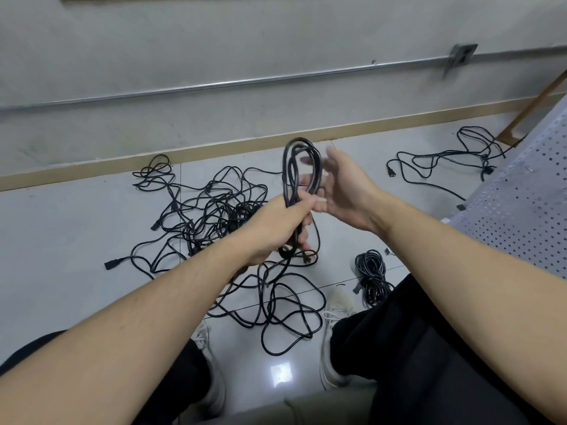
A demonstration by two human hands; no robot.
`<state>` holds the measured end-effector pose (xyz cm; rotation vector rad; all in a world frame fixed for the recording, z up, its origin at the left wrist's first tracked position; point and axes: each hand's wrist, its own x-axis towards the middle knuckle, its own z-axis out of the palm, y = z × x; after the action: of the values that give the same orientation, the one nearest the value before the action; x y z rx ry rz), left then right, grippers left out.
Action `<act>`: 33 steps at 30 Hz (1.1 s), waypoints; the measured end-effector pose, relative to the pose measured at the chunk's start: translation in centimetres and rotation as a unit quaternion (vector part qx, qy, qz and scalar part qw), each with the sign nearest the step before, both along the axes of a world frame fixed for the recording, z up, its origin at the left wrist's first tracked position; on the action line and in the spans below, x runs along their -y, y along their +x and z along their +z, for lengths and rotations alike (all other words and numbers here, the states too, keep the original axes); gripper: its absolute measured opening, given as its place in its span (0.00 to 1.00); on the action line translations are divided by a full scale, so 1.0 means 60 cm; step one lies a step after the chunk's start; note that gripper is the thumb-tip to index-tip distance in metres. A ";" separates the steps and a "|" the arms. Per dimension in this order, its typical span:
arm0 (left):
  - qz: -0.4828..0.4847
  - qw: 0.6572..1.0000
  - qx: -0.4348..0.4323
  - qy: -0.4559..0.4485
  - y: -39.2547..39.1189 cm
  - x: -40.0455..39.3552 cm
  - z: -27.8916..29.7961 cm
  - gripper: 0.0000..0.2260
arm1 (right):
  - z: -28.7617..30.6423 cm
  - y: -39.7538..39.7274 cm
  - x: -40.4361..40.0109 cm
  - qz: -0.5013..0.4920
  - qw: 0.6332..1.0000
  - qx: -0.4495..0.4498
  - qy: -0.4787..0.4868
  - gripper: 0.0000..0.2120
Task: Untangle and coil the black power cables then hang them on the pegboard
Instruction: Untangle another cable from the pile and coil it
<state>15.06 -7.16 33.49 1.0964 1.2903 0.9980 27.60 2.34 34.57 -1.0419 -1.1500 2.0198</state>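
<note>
A: Black cable lay across most of the grey floor (76, 228). How much had been dealt with?

B: One coil (302, 179) was held up by the left hand (276, 228), whose fingers were wrapped round its gathered loops near the middle. The right hand (346, 191) was held just right of the loops with fingers spread and loose; nothing could be seen gripped in it.

A: And finished work?

B: One bundle (371, 271) was seen already wound, laid on the floor near the right shoe (336, 326).

A: What was left?

B: A large tangle (214, 216) remained on the floor, left of the hands, and loose loops (285, 314) trailed near the feet. A smaller heap (454, 161) was left far right, by the perforated panel (521, 204). Nothing could be seen hung; the task was judged to be at an early stage.
</note>
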 end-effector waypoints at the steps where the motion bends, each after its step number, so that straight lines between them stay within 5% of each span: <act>1: 0.029 0.999 0.024 0.002 -0.002 -0.005 0.003 0.10 | -0.007 -0.002 0.005 0.037 0.998 0.050 0.024 0.17; 8: 0.198 0.936 0.290 -0.018 -0.026 -0.024 0.032 0.11 | -0.035 -0.012 0.040 0.350 0.862 0.299 0.212 0.08; 11: 0.236 0.923 0.305 -0.019 -0.041 -0.026 0.029 0.11 | -0.044 -0.022 0.043 0.366 0.837 0.323 0.248 0.04; 14: 0.285 0.922 0.261 -0.010 -0.059 -0.035 0.026 0.11 | -0.048 -0.026 0.041 0.358 0.808 0.365 0.292 0.14; 19: 0.402 0.895 0.193 -0.006 -0.100 -0.048 0.019 0.10 | -0.030 -0.004 0.029 0.301 0.849 0.358 0.246 0.19; 24: 0.475 0.873 0.115 -0.008 -0.125 -0.054 0.021 0.08 | -0.004 0.007 0.022 0.173 0.954 0.148 0.194 0.14; 33: 0.464 0.886 0.003 -0.018 -0.143 -0.058 0.002 0.13 | 0.013 0.019 0.025 0.179 0.940 0.139 0.256 0.06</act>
<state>6.50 -3.67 33.58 0.3889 1.8667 1.6490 28.76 0.85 35.37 -0.9055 -2.0075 1.6957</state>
